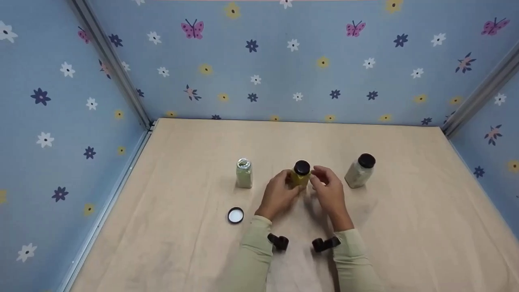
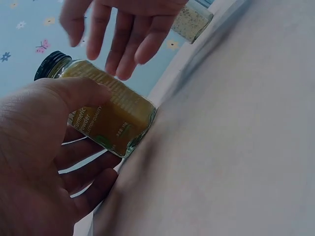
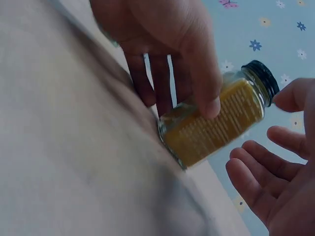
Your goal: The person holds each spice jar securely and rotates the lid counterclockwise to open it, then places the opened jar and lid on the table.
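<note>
A glass jar of yellow turmeric powder point(image 1: 300, 181) with a black lid point(image 1: 302, 167) stands on the table between the hands. My left hand point(image 1: 279, 194) grips its body, thumb across the label and fingers round the other side. The printed words show in the left wrist view on the jar point(image 2: 113, 113). Just right of the jar is my right hand point(image 1: 330, 195), its fingers apart from the glass and loosely bent. In the right wrist view the thumb point(image 3: 293, 96) of that hand is close to the lid's rim; whether it touches, I cannot tell.
An uncapped jar of pale green contents point(image 1: 244, 175) stands at the left, with a loose black lid point(image 1: 235, 215) lying white side up nearer me. To the right is a black-lidded jar with pale contents point(image 1: 358, 173). Patterned blue walls point(image 1: 275, 61) enclose the cloth-covered table point(image 1: 162, 202).
</note>
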`<state>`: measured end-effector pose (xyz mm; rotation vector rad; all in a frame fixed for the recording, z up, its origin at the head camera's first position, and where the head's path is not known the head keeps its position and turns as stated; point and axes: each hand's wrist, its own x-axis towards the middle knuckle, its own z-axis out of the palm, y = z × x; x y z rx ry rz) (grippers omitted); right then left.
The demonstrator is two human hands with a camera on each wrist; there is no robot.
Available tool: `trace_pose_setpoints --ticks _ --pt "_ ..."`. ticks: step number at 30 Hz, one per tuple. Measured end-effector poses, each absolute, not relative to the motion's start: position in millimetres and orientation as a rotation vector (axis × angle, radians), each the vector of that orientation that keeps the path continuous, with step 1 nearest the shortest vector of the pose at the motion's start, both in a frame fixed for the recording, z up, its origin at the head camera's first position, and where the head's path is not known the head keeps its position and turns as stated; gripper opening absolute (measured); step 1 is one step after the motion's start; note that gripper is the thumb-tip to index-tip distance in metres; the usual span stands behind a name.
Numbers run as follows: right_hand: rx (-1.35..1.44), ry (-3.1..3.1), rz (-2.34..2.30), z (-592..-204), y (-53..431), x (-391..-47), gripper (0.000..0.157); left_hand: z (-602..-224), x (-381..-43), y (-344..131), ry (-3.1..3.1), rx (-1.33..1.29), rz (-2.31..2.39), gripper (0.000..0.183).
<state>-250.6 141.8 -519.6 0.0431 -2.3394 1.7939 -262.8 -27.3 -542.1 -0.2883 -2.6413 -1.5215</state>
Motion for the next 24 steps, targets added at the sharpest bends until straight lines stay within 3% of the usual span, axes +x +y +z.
trace_pose_setpoints --ticks 9,16,24 --pt "0.135 -2.366 1.78 -519.1 130.8 -253.4 0.049 -543.9 -262.9 -28.0 -2.666 -0.3 -1.496 0.055" --pt "0.182 -2.388 1.727 -503.6 124.9 -244.5 0.049 -546.0 -264.2 -27.1 -2.649 -0.304 -1.502 0.055" --pt "0.17 -2.379 1.67 -523.8 126.7 -254.6 0.055 -548.8 -262.7 -27.2 -2.674 -0.314 -1.438 0.054"
